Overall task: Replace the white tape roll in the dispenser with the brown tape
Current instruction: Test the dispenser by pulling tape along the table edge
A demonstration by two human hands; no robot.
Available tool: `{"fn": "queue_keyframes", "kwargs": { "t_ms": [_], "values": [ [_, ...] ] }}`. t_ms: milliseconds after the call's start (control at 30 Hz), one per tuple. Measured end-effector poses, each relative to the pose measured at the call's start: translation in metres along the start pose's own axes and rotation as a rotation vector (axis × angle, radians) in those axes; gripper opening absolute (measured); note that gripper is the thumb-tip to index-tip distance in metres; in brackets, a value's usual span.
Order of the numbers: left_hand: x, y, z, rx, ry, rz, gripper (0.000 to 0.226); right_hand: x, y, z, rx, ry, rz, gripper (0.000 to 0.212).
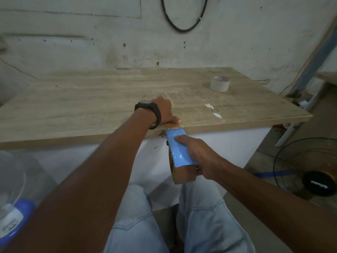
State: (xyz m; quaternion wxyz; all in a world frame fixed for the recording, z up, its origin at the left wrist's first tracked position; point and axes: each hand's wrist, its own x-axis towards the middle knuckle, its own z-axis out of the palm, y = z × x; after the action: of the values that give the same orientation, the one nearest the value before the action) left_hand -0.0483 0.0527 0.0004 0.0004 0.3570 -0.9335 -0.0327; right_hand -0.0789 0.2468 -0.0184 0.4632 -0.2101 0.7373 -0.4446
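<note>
Hands apart at the counter's (91, 99) front edge: left hand (165, 110) pressing sticky brown tape (172, 126) flat, right hand (197, 154) gripping the dispenser (177, 148), likely light and rigid, by its body; white roll (219, 84) stands near the far right corner.

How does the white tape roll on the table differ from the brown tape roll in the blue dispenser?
The white tape roll lies flat on the table, untouched; the brown tape roll stands on edge in the dispenser, held by the right hand. A strip runs from the brown one to the left hand; the white one shows none. Both are round.
</note>
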Motion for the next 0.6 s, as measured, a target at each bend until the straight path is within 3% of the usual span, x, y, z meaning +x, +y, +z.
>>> {"fn": "queue_keyframes", "kwargs": {
  "t_ms": [233, 400, 600],
  "values": [
    [0.002, 0.002, -0.007, 0.054, 0.013, 0.027, 0.067, 0.006, -0.018, -0.017, -0.074, -0.03, 0.062, 0.027],
    [-0.001, 0.005, -0.018, 0.086, -0.028, 0.037, 0.072, 0.007, -0.038, -0.026, -0.164, -0.059, 0.189, 0.044],
    [-0.004, 0.008, -0.021, 0.08, -0.031, 0.095, 0.069, 0.014, -0.054, -0.028, -0.243, -0.033, 0.255, 0.043]
  ]
}}
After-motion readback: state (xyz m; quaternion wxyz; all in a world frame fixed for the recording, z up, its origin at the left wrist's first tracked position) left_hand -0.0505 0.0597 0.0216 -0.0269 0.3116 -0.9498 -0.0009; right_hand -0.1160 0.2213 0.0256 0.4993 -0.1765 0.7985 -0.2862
